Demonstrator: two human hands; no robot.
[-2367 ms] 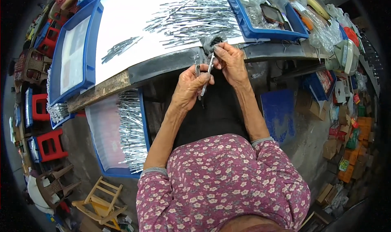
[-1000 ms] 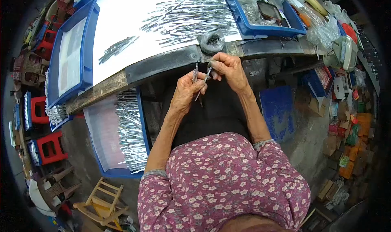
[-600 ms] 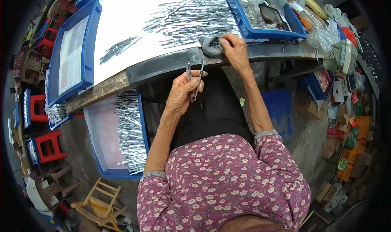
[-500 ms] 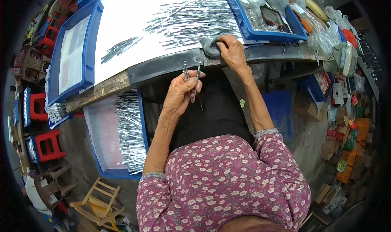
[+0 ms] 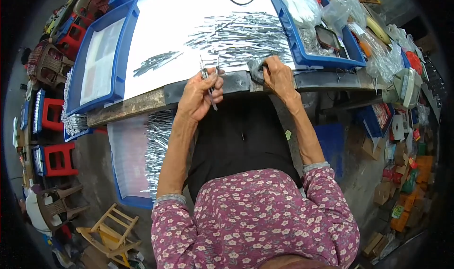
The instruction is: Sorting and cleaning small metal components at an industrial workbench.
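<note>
Pinches slim metal pieces [image 5: 204,71] in the left hand [image 5: 198,93], left of the grey pouch [image 5: 255,71], slanted lengthwise forward. Touches that pouch with the right hand [image 5: 281,81], nearer to it, well apart from the left; cannot tell whether gripping.

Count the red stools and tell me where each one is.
3 in plain view, all on the left: the upper stool, the middle stool and the lower stool. Others may be hidden behind the clutter.

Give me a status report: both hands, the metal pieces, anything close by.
Left hand gripping slim metal pieces. Right hand at crumpled grey bag, grip unclear. Closest clutter: strip pile just beyond, blue tray farther right.
</note>
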